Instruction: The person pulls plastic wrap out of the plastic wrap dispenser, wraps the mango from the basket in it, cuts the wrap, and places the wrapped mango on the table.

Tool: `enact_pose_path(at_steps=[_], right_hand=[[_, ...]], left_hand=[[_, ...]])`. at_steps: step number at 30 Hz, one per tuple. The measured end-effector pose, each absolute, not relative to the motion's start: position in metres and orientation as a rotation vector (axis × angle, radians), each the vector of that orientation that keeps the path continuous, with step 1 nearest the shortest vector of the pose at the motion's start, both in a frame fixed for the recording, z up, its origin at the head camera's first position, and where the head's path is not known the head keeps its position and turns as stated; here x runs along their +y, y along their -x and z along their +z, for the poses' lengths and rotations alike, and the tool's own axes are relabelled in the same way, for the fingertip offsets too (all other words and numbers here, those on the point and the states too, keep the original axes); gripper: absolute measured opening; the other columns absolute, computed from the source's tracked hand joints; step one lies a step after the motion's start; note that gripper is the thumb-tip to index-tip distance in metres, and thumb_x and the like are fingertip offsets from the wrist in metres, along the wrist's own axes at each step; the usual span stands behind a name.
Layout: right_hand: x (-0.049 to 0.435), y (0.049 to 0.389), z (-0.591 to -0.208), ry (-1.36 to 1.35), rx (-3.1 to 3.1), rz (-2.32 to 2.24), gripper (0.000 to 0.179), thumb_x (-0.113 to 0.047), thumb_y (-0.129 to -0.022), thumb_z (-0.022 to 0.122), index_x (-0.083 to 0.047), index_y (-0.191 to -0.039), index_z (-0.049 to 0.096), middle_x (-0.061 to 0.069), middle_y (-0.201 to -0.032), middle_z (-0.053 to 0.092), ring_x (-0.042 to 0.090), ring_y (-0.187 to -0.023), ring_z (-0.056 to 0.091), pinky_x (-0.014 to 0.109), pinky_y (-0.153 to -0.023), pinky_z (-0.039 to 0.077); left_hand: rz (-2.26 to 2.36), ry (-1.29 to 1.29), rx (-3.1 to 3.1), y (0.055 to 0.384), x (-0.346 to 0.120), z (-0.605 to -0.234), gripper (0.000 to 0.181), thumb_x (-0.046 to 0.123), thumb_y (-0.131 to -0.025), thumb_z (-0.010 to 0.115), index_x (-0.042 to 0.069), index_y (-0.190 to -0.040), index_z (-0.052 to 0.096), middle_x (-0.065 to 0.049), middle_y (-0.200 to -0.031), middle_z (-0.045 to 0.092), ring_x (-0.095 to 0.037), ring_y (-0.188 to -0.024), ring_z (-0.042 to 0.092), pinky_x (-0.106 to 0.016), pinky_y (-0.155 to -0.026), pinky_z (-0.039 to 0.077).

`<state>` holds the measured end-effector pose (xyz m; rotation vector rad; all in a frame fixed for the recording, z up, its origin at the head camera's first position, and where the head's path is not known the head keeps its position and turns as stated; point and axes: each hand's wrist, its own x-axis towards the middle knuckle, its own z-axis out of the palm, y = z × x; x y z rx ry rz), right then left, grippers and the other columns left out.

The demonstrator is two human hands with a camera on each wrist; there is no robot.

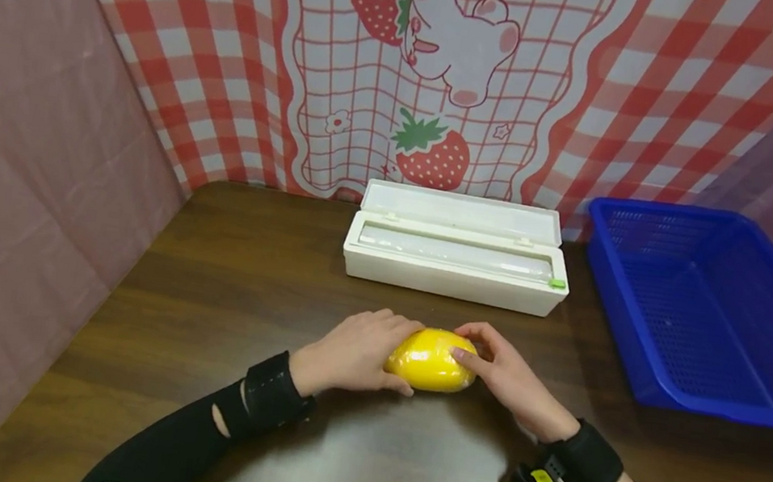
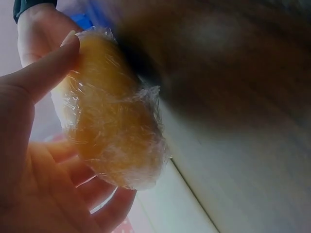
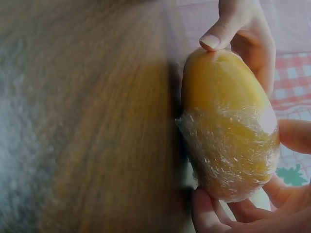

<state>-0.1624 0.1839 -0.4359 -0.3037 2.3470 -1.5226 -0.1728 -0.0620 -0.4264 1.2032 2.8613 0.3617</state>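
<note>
A yellow oval fruit (image 1: 432, 367), wrapped in clear cling film, is held between both hands low over the table. My left hand (image 1: 361, 349) grips its left end, thumb on the near side and fingers on the far side. At the opposite end my right hand (image 1: 515, 380) pinches it, thumb laid on top and fingers behind. Seen from the left wrist, the wrapped fruit (image 2: 114, 114) shows crinkled film with loose edges standing up along one side. In the right wrist view the film on the fruit (image 3: 228, 126) is bunched toward the right hand's end.
Beyond the hands stands a white cling film box (image 1: 454, 282), its lid (image 1: 463, 213) raised and a film roll (image 1: 454, 252) inside. A blue plastic basket (image 1: 617, 328) sits at the right. Behind the brown wooden table (image 1: 229, 269) hangs a checked cloth (image 1: 216, 31).
</note>
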Motion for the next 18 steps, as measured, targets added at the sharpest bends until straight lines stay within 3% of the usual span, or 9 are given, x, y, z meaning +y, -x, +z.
enact_pose_path(at_steps=[9,18], right_hand=[[0.188,0.168,-0.44,0.408,2.517,-1.413,0.052,-0.049,-0.086,0.057,-0.013,-0.124,0.049,0.005,-0.121,0.055,0.022,-0.107,0.051,0.039,-0.089,0.041],[0.201,0.178,-0.421,0.71,2.966,-1.164,0.051,-0.046,-0.087,0.057,-0.013,-0.126,0.051,0.006,-0.123,0.052,0.023,-0.109,0.049,0.044,-0.087,0.042]], left_hand=[[0.459,-1.146,2.825,0.176,-0.064,-0.423,0.1,0.081,-0.067,0.045,0.016,-0.143,0.033,0.002,-0.131,0.049,-0.011,-0.107,0.042,-0.031,-0.088,0.04],[0.325,-1.074,3.145,0.187,-0.068,-0.396,0.09,0.08,-0.079,0.026,0.016,-0.14,0.039,-0.004,-0.14,0.041,-0.021,-0.125,0.036,-0.038,-0.101,0.03]])
